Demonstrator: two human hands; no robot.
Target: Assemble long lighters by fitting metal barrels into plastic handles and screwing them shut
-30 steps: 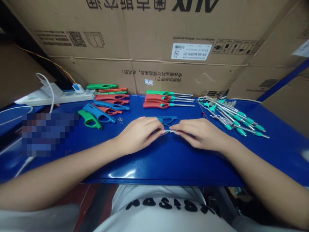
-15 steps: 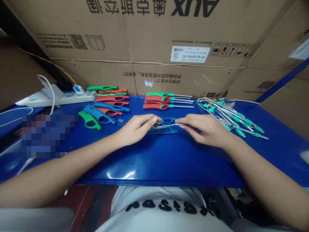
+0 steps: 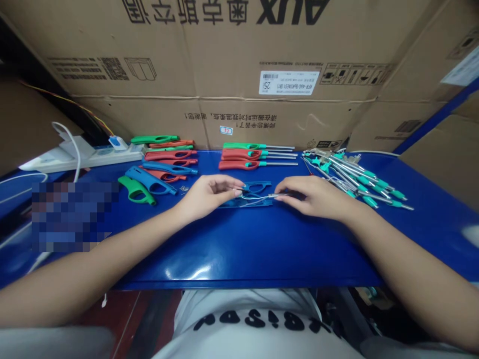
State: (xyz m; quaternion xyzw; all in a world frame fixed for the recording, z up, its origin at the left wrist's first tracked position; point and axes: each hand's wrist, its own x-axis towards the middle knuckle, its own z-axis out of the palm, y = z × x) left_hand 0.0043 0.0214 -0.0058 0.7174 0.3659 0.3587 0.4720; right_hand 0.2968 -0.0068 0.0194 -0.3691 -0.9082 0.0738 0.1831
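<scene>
My left hand is closed in a pinch on a small dark part at the end of a thin white wire; the part is mostly hidden by the fingers. Across from it, my right hand grips a metal lighter tube, whose tip pokes out toward the left. The white wire sags between both hands and runs to that tip. Beneath and behind them, blue lighter handle halves lie on the blue table, partly covered by my left hand.
Lighters with metal tubes lie in a row at the back. Green-ended tube assemblies are heaped at the right. Coloured handle shells and a power strip are at the left. A cardboard wall closes off the back.
My hands have drawn slightly apart, and the wire between them now hangs in a curve. The view has shifted a little, moving the scene leftward.
</scene>
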